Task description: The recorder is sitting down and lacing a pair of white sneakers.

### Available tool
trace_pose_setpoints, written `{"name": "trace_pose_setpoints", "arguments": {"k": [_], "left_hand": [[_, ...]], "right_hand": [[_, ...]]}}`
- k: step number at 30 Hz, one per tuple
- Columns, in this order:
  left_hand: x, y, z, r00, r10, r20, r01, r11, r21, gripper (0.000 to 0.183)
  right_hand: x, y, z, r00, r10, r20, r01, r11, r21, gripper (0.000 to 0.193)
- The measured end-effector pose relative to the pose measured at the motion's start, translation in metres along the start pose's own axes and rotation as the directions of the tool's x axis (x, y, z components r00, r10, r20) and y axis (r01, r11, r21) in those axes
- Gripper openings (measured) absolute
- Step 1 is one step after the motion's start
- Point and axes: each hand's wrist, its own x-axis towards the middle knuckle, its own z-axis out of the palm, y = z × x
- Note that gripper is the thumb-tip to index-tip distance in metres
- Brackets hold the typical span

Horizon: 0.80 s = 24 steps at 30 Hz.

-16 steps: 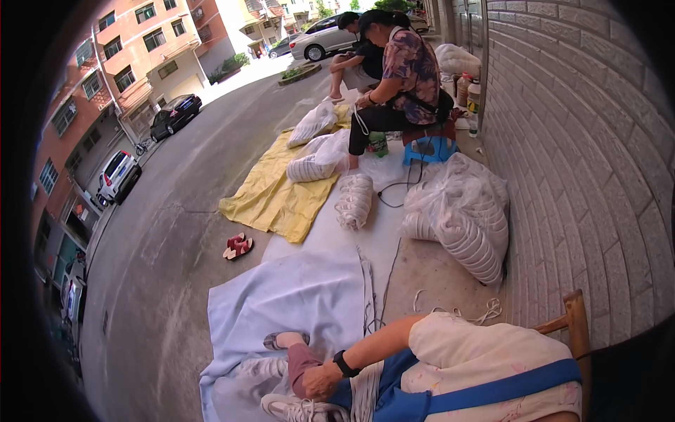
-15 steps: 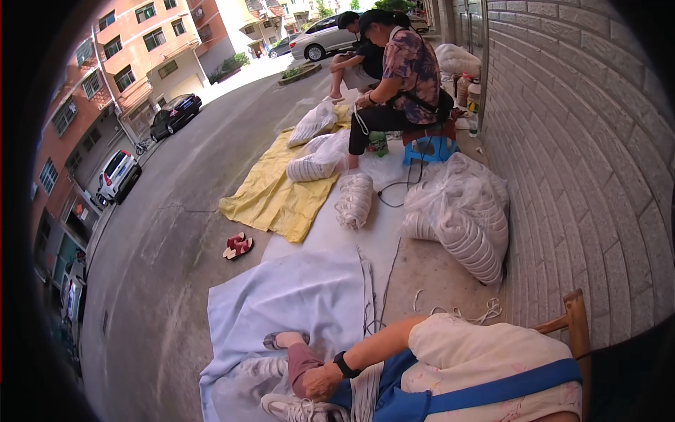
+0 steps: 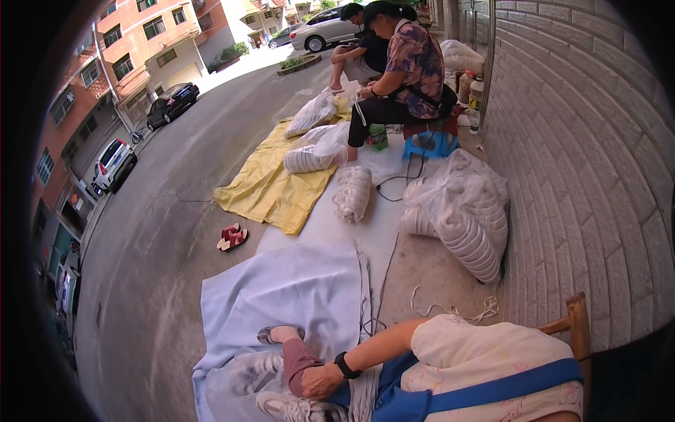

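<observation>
My right hand (image 3: 321, 381), with a black band on its wrist, is low in the picture in front of my bent leg in mauve trousers (image 3: 301, 357). Its fingers curl down at the laced top of a white lace-up shoe (image 3: 281, 406); what they grip is hidden. A bunch of white laces (image 3: 363, 395) hangs over my blue apron (image 3: 395, 376), beside the wrist. Next to the shoe lies a clear plastic bag (image 3: 235, 380) with white pieces inside. My left hand is out of the picture.
A pale blue cloth (image 3: 281, 288) covers the ground beyond my foot. Farther off lie red sandals (image 3: 232, 238), a yellow sheet (image 3: 271, 193) and a large bag of ribbed white bundles (image 3: 467, 211). A co-worker (image 3: 415, 67) sits on a blue stool (image 3: 430, 144). A brick wall (image 3: 583, 162) runs along the right.
The whole view has shifted slightly, with the ground items a little farther left. My right hand stays at the shoe, and its grip looks the same.
</observation>
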Motion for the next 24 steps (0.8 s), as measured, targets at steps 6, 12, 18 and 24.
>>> {"name": "trace_pose_setpoints", "arguments": {"k": [6, 12, 18, 24], "left_hand": [[-0.058, -0.033, -0.018, 0.943, -0.29, -0.163, 0.278, 0.956, -0.092, 0.012], [-0.022, 0.022, -0.012, 0.927, -0.327, -0.185, 0.222, 0.873, -0.435, 0.009], [-0.03, 0.008, 0.024, 0.88, -0.296, -0.371, 0.122, 0.897, -0.425, 0.008], [-0.04, 0.007, 0.0, 0.918, -0.212, -0.336, 0.156, 0.97, -0.184, 0.011]], "right_hand": [[0.014, -0.074, -0.052, 0.998, -0.042, -0.05, 0.021, 0.929, -0.37, 0.014], [0.0, -0.095, -0.076, 0.953, 0.275, 0.125, -0.219, 0.915, -0.338, 0.027], [0.011, -0.103, -0.053, 0.944, 0.233, 0.232, -0.112, 0.892, -0.439, 0.015], [0.012, -0.094, -0.065, 0.97, 0.215, 0.111, -0.159, 0.913, -0.377, 0.015]]}}
